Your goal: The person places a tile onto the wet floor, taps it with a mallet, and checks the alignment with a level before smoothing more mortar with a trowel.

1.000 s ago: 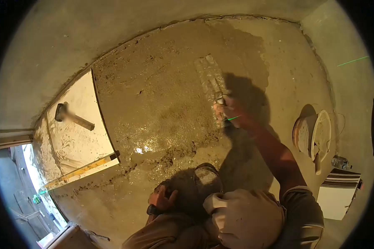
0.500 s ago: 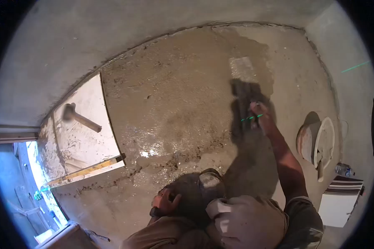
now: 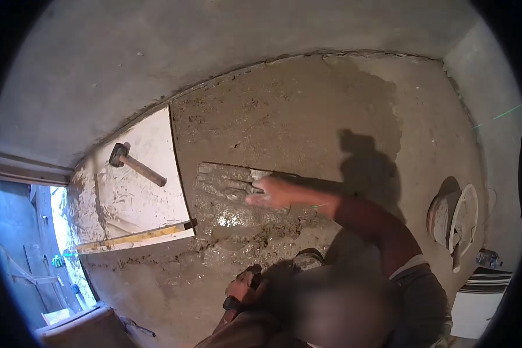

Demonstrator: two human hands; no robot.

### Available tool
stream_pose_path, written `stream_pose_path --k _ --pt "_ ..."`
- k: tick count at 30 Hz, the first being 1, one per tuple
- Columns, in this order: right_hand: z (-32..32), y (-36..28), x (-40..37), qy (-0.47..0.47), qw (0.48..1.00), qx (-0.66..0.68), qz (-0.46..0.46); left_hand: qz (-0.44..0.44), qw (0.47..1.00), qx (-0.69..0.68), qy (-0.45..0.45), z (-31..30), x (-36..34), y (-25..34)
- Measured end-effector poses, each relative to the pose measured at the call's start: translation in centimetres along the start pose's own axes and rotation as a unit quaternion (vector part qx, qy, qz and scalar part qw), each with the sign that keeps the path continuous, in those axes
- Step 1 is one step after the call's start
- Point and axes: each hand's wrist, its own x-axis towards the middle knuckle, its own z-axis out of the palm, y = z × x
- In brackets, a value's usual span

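My right hand is closed around a flat plastering trowel smeared with wet mortar. The blade lies across the wet mortar bed, just right of the large pale tile. My left hand, with a dark band at the wrist, is low in the view near my leg. Its fingers are curled by something dark that I cannot make out. A hammer with a wooden handle rests on the mortar-smeared tile. Along the tile's near edge runs a yellow strip.
At the right stands a round bucket with a handled tool against it. Beside it are a clear bottle and a striped box. Grey walls border the floor. Green laser marks show on the right wall.
My right hand has swept the trowel from the far right leftward and nearer, to beside the tile. The camera view has shifted slightly. My left hand stays low by my leg.
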Motion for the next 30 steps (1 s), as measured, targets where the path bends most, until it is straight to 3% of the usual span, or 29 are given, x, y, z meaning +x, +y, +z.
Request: stream_pose_path --k 3,5,7,9,11,14,17,19,20,21,23,24,26,30 --pt "-2.8 1.3 2.1 0.033 0.999 0.014 -0.007 0.018 0.999 0.015 0.029 0.5 -0.2 -0.6" --pt "-4.8 2.4 3.0 0.131 0.99 0.051 -0.018 0.034 0.999 -0.01 0.024 0.2 -0.1 -0.5" --pt "-8.0 2.2 3.1 0.171 0.977 0.045 0.118 -0.004 1.0 0.015 -0.019 0.4 0.0 -0.9" --pt "-11.0 3.4 3.2 0.199 0.959 0.068 0.188 -0.039 0.996 0.042 -0.063 0.4 0.0 -1.0" --pt "-13.1 4.9 2.1 0.299 0.928 0.096 0.202 -0.025 0.998 0.026 -0.054 0.3 -0.1 -0.8" --pt "-15.9 9.5 0.8 0.337 0.902 0.192 0.193 0.026 0.998 0.039 -0.036 0.5 0.0 -1.5" --pt "-17.7 12.5 -2.6 0.374 0.866 0.272 0.191 0.024 1.0 -0.013 -0.015 0.7 -0.2 -1.6" --pt "-18.5 14.5 -4.5 0.432 0.819 0.345 0.151 0.052 0.998 -0.021 0.017 0.7 -0.2 -1.5" --pt "-19.1 15.1 -5.9 0.434 0.8 0.374 0.177 0.08 0.995 -0.024 0.047 0.7 -0.3 -1.4" --pt "-19.3 15.3 -7.4 0.434 0.78 0.403 0.204 0.073 0.996 -0.028 0.053 0.6 -0.4 -1.4" --pt "-18.3 14.3 -9.2 0.482 0.738 0.45 0.143 0.037 0.999 -0.004 0.016 0.4 -0.5 -1.3" --pt "-17.9 15.2 -10.2 0.476 0.741 0.454 0.133 0.021 0.999 -0.009 0.03 0.0 -0.3 -1.1" --pt "-15.8 13.5 -10.7 0.448 0.762 0.448 0.133 -0.001 0.996 -0.004 -0.085 -0.9 0.0 -0.7" --pt "-11.3 6.4 -7.1 0.348 0.826 0.427 0.115 -0.019 0.996 -0.03 -0.08 -0.8 -0.3 -1.0"
